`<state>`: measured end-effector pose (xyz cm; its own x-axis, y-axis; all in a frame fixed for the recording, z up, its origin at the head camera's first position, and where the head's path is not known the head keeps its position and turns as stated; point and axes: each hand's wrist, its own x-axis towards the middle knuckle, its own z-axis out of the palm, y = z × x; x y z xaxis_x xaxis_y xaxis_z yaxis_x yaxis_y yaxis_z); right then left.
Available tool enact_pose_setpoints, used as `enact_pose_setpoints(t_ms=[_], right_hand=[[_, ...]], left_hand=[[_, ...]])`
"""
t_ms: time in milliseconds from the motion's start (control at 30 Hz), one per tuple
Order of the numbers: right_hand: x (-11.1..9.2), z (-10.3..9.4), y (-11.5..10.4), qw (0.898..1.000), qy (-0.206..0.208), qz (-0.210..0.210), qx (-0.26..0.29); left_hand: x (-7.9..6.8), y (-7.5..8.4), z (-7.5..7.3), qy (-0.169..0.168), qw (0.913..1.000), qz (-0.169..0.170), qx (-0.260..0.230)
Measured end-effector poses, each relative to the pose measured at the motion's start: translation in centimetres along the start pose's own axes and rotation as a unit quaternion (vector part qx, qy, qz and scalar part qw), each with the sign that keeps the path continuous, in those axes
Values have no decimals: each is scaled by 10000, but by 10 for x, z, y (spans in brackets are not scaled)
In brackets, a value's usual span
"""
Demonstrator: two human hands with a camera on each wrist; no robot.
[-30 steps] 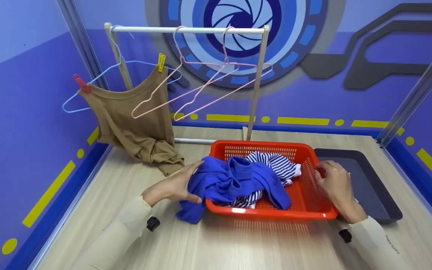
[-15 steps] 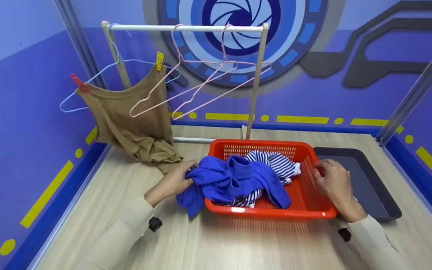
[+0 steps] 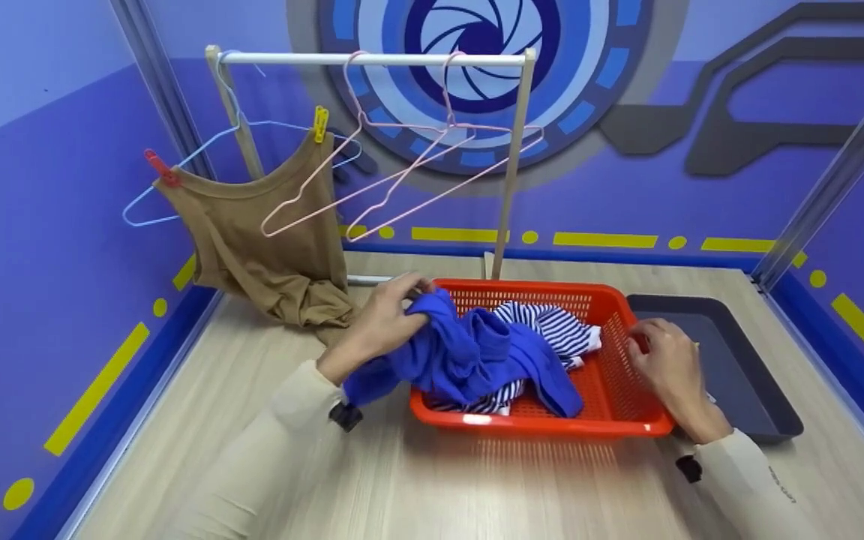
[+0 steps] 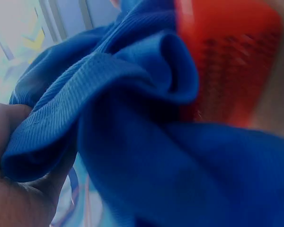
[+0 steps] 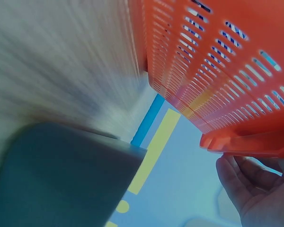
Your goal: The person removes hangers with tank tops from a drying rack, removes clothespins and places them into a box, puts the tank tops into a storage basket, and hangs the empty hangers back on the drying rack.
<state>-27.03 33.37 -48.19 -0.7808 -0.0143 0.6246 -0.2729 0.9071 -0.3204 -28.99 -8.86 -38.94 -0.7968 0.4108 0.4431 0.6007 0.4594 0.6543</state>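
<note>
My left hand (image 3: 379,322) pinches the edge of a crumpled blue garment (image 3: 462,352), raising it at the basket's left end. In the left wrist view, thumb and fingers (image 4: 12,118) hold a ribbed band of the blue garment (image 4: 132,156). Its bulk still lies in the red perforated basket (image 3: 544,429), and one part hangs outside on the left. A navy-and-white striped garment (image 3: 552,328) lies beneath it. My right hand (image 3: 668,367) holds the basket's right rim; the right wrist view shows curled fingers (image 5: 246,175) against the rim of the basket (image 5: 255,142).
A rack (image 3: 289,58) stands behind, carrying two pink hangers (image 3: 402,180) and a blue hanger (image 3: 148,219). A brown tank top (image 3: 259,240) is clipped to the blue one by red (image 3: 162,169) and yellow (image 3: 320,124) pegs. A dark tray (image 3: 739,375) lies right of the basket.
My left hand has closed on the blue garment's left side and lifted it up and rightward toward the basket's back left corner. My right hand stays at the rim.
</note>
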Motion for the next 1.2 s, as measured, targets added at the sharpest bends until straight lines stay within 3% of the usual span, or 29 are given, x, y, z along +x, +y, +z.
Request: enact_pose_setpoints(t_ms=[200, 333, 433, 567, 700, 933, 1067, 1200], right_hand=[[0, -1, 0, 10000, 6, -43, 14], [0, 0, -1, 10000, 24, -23, -41], [0, 0, -2, 10000, 4, 4, -83], [0, 0, -2, 9999, -22, 29, -96], [0, 0, -1, 9999, -31, 45, -98], [0, -1, -2, 9998, -118, 111, -81], [0, -1, -1, 9997, -153, 136, -94], [-1, 0, -1, 9999, -120, 86, -78]], left_hand=[[24, 31, 24, -250, 9991, 301, -178], [31, 42, 38, -533, 9976, 430, 30], [30, 43, 47, -976, 9938, 395, 360], [22, 39, 53, -1722, 9817, 248, 775], [13, 35, 47, -1966, 9766, 246, 832], [-1, 20, 15, -1411, 9886, 329, 420], [-14, 2, 3, -1457, 9878, -31, 540], [-33, -18, -1, -1743, 9796, -670, 741]])
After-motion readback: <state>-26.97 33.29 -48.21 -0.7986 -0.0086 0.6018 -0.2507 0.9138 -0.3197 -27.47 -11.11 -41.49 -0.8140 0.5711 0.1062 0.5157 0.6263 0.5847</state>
